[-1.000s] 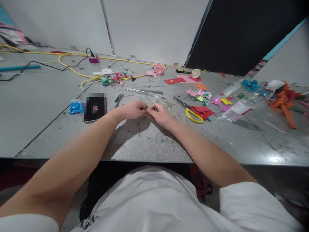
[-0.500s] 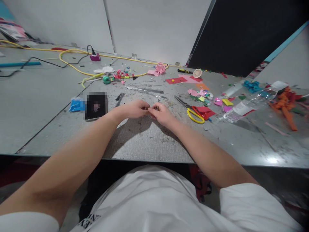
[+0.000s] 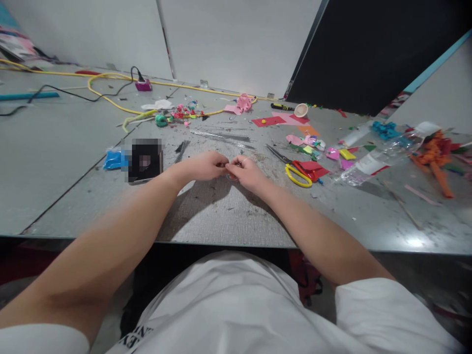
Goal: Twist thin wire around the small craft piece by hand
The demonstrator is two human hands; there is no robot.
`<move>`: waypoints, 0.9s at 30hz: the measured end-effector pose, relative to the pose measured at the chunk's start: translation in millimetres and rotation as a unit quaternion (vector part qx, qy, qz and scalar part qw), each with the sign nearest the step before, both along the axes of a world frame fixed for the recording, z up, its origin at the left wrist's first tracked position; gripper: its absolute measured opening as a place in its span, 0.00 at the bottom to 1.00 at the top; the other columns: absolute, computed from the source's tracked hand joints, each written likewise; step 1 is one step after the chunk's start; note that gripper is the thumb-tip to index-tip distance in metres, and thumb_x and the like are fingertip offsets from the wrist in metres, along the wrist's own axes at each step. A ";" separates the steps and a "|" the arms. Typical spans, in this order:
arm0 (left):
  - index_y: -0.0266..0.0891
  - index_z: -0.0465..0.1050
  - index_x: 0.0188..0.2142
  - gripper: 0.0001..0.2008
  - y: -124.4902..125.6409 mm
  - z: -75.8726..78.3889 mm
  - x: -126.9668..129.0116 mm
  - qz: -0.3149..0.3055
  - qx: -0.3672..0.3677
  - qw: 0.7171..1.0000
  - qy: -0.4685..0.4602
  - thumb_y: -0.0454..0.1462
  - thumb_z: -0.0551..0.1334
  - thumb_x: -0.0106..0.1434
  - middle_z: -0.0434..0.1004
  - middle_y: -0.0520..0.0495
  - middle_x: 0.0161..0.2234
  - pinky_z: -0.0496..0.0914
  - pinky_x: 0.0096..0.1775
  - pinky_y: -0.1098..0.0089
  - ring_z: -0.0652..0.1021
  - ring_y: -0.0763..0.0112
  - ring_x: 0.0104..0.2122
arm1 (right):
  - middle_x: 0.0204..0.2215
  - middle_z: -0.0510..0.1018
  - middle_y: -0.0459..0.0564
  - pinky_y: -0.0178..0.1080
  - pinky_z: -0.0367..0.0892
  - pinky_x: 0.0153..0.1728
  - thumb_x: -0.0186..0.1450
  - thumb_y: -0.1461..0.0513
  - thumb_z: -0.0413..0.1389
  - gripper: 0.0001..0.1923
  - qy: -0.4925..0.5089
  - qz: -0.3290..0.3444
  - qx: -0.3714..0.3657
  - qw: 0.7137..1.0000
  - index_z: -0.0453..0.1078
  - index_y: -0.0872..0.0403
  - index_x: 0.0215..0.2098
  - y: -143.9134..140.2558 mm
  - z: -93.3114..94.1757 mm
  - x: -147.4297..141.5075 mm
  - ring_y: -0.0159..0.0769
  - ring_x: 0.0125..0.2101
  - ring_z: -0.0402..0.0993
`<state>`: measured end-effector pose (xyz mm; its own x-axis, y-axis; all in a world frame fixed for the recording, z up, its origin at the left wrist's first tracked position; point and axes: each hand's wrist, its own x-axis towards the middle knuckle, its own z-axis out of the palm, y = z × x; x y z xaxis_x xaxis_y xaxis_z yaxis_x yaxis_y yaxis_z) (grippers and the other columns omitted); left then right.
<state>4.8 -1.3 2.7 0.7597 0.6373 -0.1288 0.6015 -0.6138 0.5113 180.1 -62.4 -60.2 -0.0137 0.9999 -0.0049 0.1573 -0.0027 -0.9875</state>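
Over the middle of the table, my left hand (image 3: 209, 166) and my right hand (image 3: 250, 174) meet at the fingertips. Both are closed in a pinch on a thin wire (image 3: 232, 178), which shows as a fine loop under the fingers. Most of it is hidden by the fingers. Just beyond my hands lie several straight thin silver wires (image 3: 221, 136). To the right of my right hand, scissors (image 3: 298, 176) with yellow and red handles lie beside a piece of red paper (image 3: 315, 169).
A blue packet (image 3: 113, 160) and a dark, blurred-out device (image 3: 145, 160) lie left. A clear plastic bottle (image 3: 372, 164) lies on its side at right, near orange balloon-like pieces (image 3: 435, 160). A yellow cable (image 3: 191, 89) runs along the back.
Almost nothing differs. The view has shifted very slightly, and both hands keep their pinch on the wire in the same place.
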 end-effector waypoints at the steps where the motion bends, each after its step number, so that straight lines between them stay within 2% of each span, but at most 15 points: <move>1: 0.42 0.70 0.27 0.08 0.0 -0.2 0.1 -0.002 0.005 1.000 0.001 0.41 0.60 0.61 0.73 0.50 0.25 0.62 0.30 0.67 0.71 0.67 0.27 | 0.22 0.71 0.41 0.38 0.61 0.32 0.70 0.56 0.62 0.13 -0.001 0.001 0.002 1.000 0.63 0.48 0.32 -0.3 0.6 -0.3 0.35 0.27 0.68; 8: 0.41 0.73 0.28 0.07 -0.8 0.3 0.0 -0.011 0.029 0.999 0.014 0.40 0.59 0.60 0.75 0.49 0.26 0.62 0.32 0.66 0.73 0.66 0.28 | 0.23 0.70 0.40 0.39 0.59 0.32 0.70 0.56 0.60 0.12 -0.032 0.005 0.000 0.999 0.62 0.48 0.32 -3.5 5.7 -1.1 0.34 0.27 0.67; 14: 0.40 0.76 0.31 0.10 1.3 -2.7 1.0 -0.026 0.055 0.998 0.037 0.41 0.59 0.62 0.79 0.46 0.28 0.63 0.33 0.66 0.75 0.65 0.29 | 0.25 0.73 0.43 0.42 0.61 0.35 0.71 0.54 0.59 0.12 -0.138 0.008 0.041 0.989 0.63 0.48 0.33 -6.2 7.5 2.9 0.37 0.29 0.69; 19: 0.39 0.79 0.33 0.12 2.4 -6.9 2.2 -0.021 0.074 0.996 0.049 0.41 0.59 0.64 0.81 0.45 0.29 0.64 0.33 0.65 0.76 0.64 0.30 | 0.27 0.74 0.44 0.44 0.63 0.38 0.72 0.52 0.58 0.13 -0.208 0.009 0.042 0.977 0.63 0.47 0.34 -7.7 8.3 5.6 0.40 0.32 0.71; 27: 0.40 0.82 0.34 0.13 0.6 -4.8 2.6 -0.021 0.067 0.996 0.061 0.40 0.59 0.64 0.83 0.44 0.31 0.65 0.34 0.65 0.78 0.62 0.31 | 0.28 0.74 0.45 0.44 0.63 0.39 0.73 0.52 0.56 0.12 -0.237 0.018 0.047 0.970 0.63 0.47 0.35 -9.0 9.9 5.6 0.41 0.33 0.71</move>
<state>7.4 -0.8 -2.0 0.7694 0.6236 -0.1388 0.6274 -0.6967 0.3477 185.7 -71.4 -50.3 -0.0678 0.9951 0.0722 0.5913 0.0984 -0.8004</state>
